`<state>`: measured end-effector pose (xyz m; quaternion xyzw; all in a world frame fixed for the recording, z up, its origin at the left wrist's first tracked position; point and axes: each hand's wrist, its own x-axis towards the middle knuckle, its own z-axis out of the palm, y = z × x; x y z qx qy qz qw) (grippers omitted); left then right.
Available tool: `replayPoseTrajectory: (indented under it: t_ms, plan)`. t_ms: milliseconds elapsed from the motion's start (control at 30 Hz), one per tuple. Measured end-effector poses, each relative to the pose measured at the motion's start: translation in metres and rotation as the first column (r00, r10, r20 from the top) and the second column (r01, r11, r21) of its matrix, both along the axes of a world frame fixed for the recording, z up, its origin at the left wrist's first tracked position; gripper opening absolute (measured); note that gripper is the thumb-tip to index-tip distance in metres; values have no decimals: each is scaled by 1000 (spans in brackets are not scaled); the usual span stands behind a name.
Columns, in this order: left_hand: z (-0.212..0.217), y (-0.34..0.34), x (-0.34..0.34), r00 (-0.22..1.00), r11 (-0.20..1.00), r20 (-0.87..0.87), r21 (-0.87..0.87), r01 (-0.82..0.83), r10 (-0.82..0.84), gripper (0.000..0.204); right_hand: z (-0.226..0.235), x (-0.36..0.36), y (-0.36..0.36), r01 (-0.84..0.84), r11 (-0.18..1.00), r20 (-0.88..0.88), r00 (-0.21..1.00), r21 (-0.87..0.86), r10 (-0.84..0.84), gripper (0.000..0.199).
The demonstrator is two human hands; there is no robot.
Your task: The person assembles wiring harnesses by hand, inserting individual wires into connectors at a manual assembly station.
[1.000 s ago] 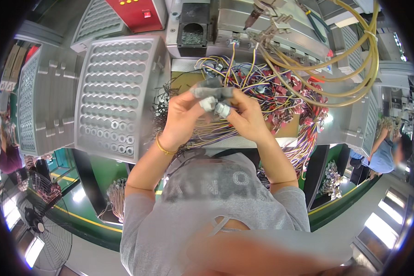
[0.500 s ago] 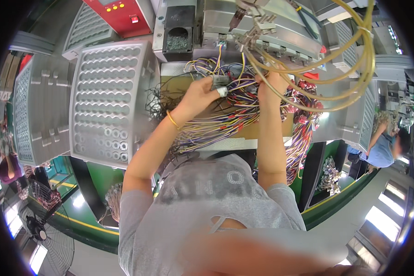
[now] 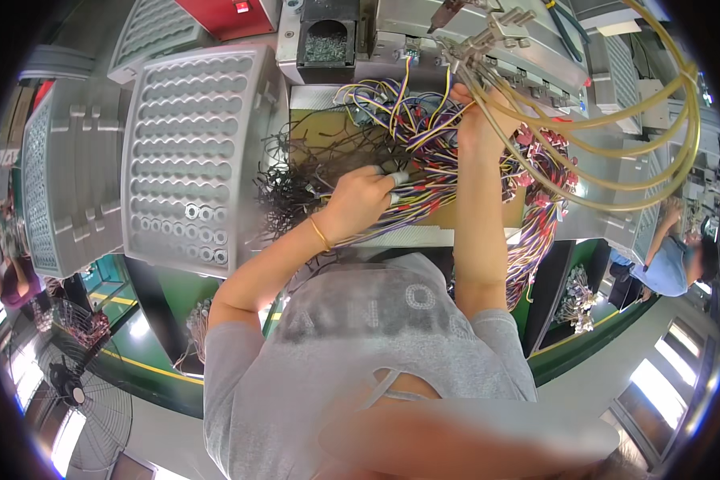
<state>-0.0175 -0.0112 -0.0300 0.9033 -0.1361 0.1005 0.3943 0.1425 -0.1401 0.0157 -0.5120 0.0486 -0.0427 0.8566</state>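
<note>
Just left of centre, my left hand, with white covers on its fingertips, is closed over a bundle of yellow, purple and black wires. Its fingertips pinch in among the wires; how many they grip I cannot tell. Farther off and to the right, my right hand is closed at loose looped wires, partly behind clear yellowish tubes. A metal clamp fixture stands just beyond it. Black wire ends spread out left of my left hand.
A grey tray with round pockets, some holding metal rings, stands at left. Behind the wires are a black bin of small metal pieces and a red box. Red-and-white connectors hang at right. A person in blue sits far right.
My left hand has left the looped wires and come down toward me onto the wire bundle. My right hand stays near the clamp fixture. The whole view has shifted slightly.
</note>
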Motion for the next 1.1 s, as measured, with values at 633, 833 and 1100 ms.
replayPoseTrajectory:
  t_ms: [633, 833, 1100]
  plan:
    - [96, 88, -9, 905, 939, -403, -240, -246, 134, 21, 28, -89, 7, -521, 296, -84, 587, -800, 805, 22]
    - [88, 110, -35, 888, 672, -449, -627, -394, 101, 24, 35, -101, 40, -554, 308, 16, 467, -774, 884, 18]
    - [66, 131, -71, 781, 526, -402, -581, -621, 478, 23, 22, -104, 63, -562, 258, 79, 322, -786, 944, 17]
